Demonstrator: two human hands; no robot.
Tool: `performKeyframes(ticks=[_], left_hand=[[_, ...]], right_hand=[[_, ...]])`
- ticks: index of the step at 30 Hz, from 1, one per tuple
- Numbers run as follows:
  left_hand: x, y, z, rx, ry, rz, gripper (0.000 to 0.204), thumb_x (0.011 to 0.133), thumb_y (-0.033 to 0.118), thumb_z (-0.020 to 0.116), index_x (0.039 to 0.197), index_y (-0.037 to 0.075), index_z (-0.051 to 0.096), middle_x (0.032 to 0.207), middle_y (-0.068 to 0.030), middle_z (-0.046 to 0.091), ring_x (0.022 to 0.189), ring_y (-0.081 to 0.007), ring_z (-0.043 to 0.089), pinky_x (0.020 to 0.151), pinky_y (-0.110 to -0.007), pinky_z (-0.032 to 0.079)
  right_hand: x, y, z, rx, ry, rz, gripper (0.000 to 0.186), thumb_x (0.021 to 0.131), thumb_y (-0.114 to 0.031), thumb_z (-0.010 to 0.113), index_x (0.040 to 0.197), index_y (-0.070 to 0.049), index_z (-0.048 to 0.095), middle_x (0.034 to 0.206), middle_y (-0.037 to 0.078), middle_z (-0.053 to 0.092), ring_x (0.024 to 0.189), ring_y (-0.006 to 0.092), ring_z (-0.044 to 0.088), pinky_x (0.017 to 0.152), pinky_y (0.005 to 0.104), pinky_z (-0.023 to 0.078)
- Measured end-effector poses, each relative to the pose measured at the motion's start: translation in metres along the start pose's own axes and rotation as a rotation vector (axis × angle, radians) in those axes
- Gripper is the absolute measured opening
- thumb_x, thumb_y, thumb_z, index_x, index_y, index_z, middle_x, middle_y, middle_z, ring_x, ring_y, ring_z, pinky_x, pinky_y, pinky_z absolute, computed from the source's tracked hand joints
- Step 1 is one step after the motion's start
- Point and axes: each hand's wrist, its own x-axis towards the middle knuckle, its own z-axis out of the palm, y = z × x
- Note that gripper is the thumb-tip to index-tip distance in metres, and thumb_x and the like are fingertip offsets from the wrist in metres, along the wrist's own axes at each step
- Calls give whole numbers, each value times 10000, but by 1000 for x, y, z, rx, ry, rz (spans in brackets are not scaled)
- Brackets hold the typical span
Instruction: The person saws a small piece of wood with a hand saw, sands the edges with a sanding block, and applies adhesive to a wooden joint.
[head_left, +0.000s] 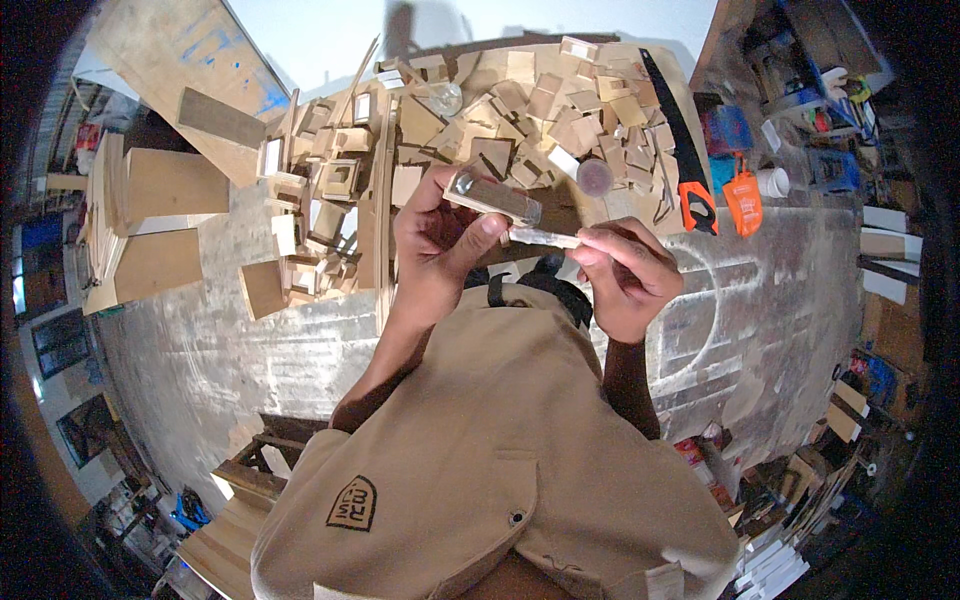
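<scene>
In front of my chest, my left hand (435, 245) is closed around a small oblong wooden piece (495, 198) with a shiny, glassy-looking edge. Its thumb presses from below and the fingers sit behind. My right hand (630, 275) pinches a thin whitish, translucent stick (545, 238) between thumb and fingertips. The stick's far end reaches toward the underside of the wooden piece, near my left thumb; I cannot tell whether the two touch. Just beyond both hands, a round translucent tub (594, 177) stands among the wood offcuts (540, 110) on the worktable.
A handsaw (680, 150) with an orange and black handle lies along the table's right side. Small wooden box-like pieces (335, 180) are stacked at left, near larger boards (170, 185). An orange pouch (742, 200) hangs at right beside a white cup (772, 182).
</scene>
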Motion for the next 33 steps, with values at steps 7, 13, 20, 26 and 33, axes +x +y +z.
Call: performKeyframes(ticks=[7,13,20,26,33], left_hand=[[-2,3,3,-41,11,-25,234,909,7,654,1115,-9,543,1051,-143,675,937,-180,663,836,-325,558],[0,-2,3,-33,53,-20,255,911,19,656,1132,-15,533,1060,-151,676,944,-187,663,832,-333,561],[-1,-2,9,-45,34,-29,271,912,34,658,1145,-13,527,1084,-161,664,982,-213,664,877,-361,557],[-1,-5,16,-10,71,48,308,904,23,664,1172,-4,516,1091,-163,658,1048,-251,654,888,-374,556],[-4,-7,23,36,118,98,298,906,0,650,1169,-12,510,1105,-172,651,1104,-283,637,905,-390,542]], right_hand=[[4,4,6,43,95,86,201,734,42,772,926,-13,751,844,125,708,686,172,659,600,257,502],[4,11,-1,97,-13,-92,243,707,66,781,930,-26,750,867,139,710,759,190,686,637,264,524],[16,10,-10,53,-73,0,211,745,56,757,949,0,745,839,123,707,708,161,666,629,246,507],[20,4,-23,173,-29,212,171,764,48,751,929,2,740,817,116,714,712,174,677,612,257,500],[30,16,-35,116,-260,7,134,810,35,718,941,12,735,831,107,718,682,157,666,603,249,499]])
